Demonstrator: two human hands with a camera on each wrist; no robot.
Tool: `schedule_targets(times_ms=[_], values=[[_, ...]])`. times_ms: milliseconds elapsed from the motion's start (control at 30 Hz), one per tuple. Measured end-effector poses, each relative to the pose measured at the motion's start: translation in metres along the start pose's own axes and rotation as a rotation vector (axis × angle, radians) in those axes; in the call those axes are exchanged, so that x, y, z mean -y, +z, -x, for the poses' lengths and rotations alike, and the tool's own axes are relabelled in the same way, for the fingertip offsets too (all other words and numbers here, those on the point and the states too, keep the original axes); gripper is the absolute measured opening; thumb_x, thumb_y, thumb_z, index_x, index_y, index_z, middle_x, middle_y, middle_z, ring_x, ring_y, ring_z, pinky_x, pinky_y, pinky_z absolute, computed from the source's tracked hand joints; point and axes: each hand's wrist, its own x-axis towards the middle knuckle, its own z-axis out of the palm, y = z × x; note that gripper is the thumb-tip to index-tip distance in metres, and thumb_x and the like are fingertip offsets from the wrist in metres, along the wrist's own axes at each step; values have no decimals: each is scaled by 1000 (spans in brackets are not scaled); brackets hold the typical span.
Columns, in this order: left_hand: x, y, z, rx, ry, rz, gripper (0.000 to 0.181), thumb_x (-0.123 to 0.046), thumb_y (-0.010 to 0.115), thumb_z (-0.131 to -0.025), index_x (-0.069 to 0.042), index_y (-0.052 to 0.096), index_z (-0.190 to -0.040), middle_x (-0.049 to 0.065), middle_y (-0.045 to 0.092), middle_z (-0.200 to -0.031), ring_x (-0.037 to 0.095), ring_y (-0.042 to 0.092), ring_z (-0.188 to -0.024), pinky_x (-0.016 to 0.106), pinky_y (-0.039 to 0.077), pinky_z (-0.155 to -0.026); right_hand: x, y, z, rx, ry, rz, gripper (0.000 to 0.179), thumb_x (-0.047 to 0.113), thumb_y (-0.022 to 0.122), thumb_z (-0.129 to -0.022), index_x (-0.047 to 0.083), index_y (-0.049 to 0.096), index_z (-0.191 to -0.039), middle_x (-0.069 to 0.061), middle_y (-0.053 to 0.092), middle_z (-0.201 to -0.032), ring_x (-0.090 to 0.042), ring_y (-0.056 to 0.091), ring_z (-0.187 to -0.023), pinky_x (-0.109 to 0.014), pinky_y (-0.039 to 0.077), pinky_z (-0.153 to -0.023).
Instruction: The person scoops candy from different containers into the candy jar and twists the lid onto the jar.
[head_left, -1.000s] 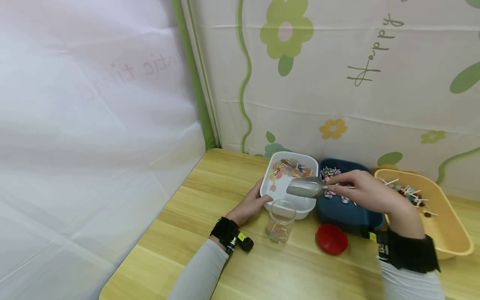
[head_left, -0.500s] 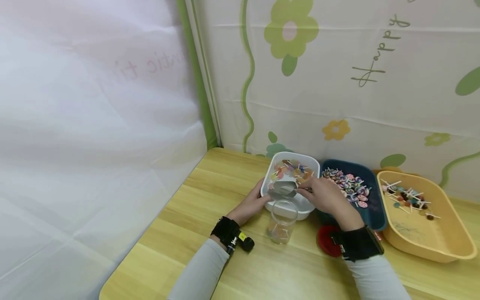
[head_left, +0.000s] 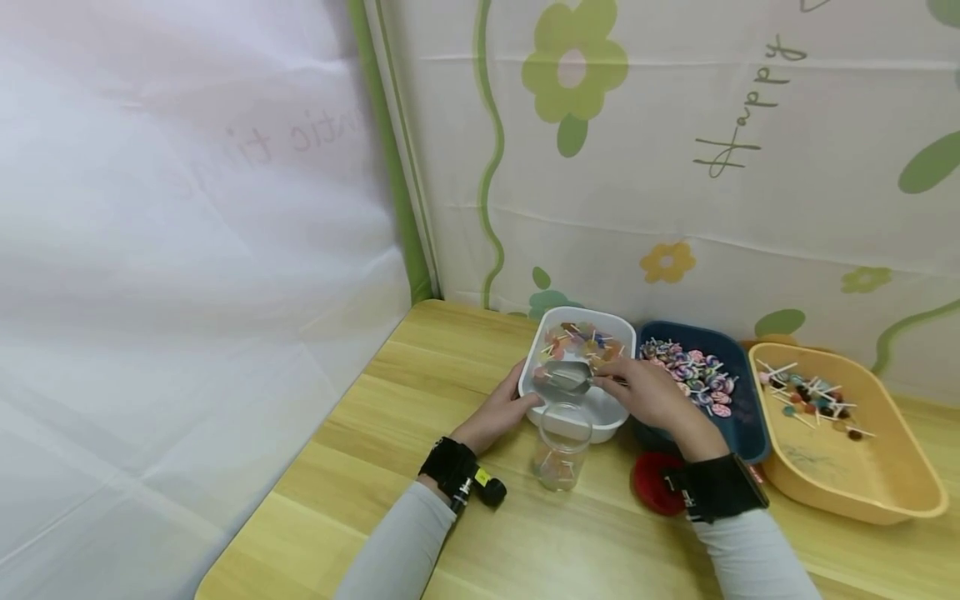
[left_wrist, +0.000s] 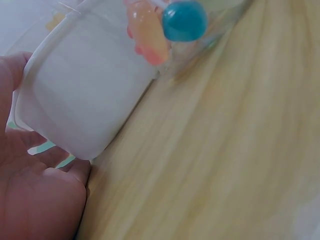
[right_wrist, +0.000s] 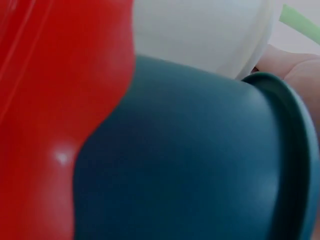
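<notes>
My left hand (head_left: 495, 417) grips the near-left corner of a white plastic bin (head_left: 615, 406), thumb on its rim; the left wrist view shows its fingers along the outer wall. At the bin's far end lie small colourful lollipops (head_left: 581, 337). A metal scoop (head_left: 567, 377) is held by its handle in my right hand (head_left: 654, 398), its bowl inside the bin's outline, just behind a clear plastic cup (head_left: 558, 467). The cup stands upright before the bin with a few lollipops at its bottom. A teal lollipop (left_wrist: 185, 21) shows large in the left wrist view.
Right of the white bin stands a dark blue bin (head_left: 753, 425) of swirl lollipops, then a yellow bin (head_left: 877, 475) with more lollipops. A round red lid (head_left: 651, 483) lies in front, partly under the right wrist. A patterned curtain (head_left: 600, 208) hangs behind the wooden table (head_left: 360, 467).
My right hand has moved left from over the blue bin, bringing the scoop to the white bin's near-left part behind the cup. The left hand stays on the bin.
</notes>
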Motion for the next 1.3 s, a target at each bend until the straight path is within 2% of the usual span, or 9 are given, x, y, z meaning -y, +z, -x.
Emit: schedule_targets(times_ms=[200,433,533,667,767,900,1100,1233,1300], values=[[3,-1,-1,10,3,10,72,-7,51,-92,-13,9,-151,14,14,-153,27,16,-136,47,19,-110,-6,-2,1,-22,-27,-64,21,21,59,-92,12,70,-108,-4,67,-100,-17,59,-83,-42,50,-71],[3,-2,-1,-4,-19,3,72,-3,50,-90,-14,13,-150,12,17,-153,25,20,-135,44,21,-110,-21,-8,6,-15,-29,-289,24,18,54,-96,6,66,-113,-10,65,-105,-19,56,-92,-42,50,-77],[7,-1,-1,-25,-23,-1,73,-4,50,-88,-15,14,-150,12,20,-152,26,22,-134,45,25,-109,-24,-15,8,-36,-33,-382,26,18,51,-97,7,64,-117,-10,64,-104,-21,55,-85,-35,50,-68],[10,-3,-3,-12,-34,0,73,-5,51,-89,-14,12,-151,14,18,-152,27,21,-134,45,25,-108,-15,-36,13,-86,-33,-483,27,17,50,-97,9,62,-120,-8,61,-100,-24,52,-72,-31,48,-54],[14,-5,-5,13,-49,10,74,-6,51,-91,-14,9,-151,13,14,-153,27,19,-135,45,23,-108,-5,-57,21,-131,-33,-491,25,16,50,-98,11,62,-119,-6,61,-101,-22,54,-75,-27,49,-57],[27,-5,-10,-8,-68,18,75,-7,52,-91,-21,10,-151,8,14,-154,23,20,-135,46,21,-108,7,-83,33,-179,-71,-474,26,11,49,-97,10,61,-121,-3,62,-108,-16,56,-89,-20,50,-69],[31,-3,-10,-39,-78,12,74,-8,52,-91,-28,12,-150,4,18,-153,19,22,-134,44,22,-109,21,-110,50,-211,-165,-453,29,-2,50,-93,6,61,-119,-3,61,-96,-15,51,-72,-21,45,-54],[30,-2,-10,-43,-76,6,74,-8,52,-91,-27,12,-151,5,19,-153,19,21,-134,42,22,-109,29,-120,59,-206,-155,-413,29,-1,51,-93,9,62,-118,-3,61,-93,-15,49,-69,-25,43,-51],[27,-2,-9,-35,-68,3,74,-9,53,-91,-24,12,-151,7,18,-153,21,20,-135,43,21,-109,32,-124,63,-189,-149,-401,29,0,51,-93,11,62,-118,-1,58,-82,-14,47,-63,-27,41,-48]])
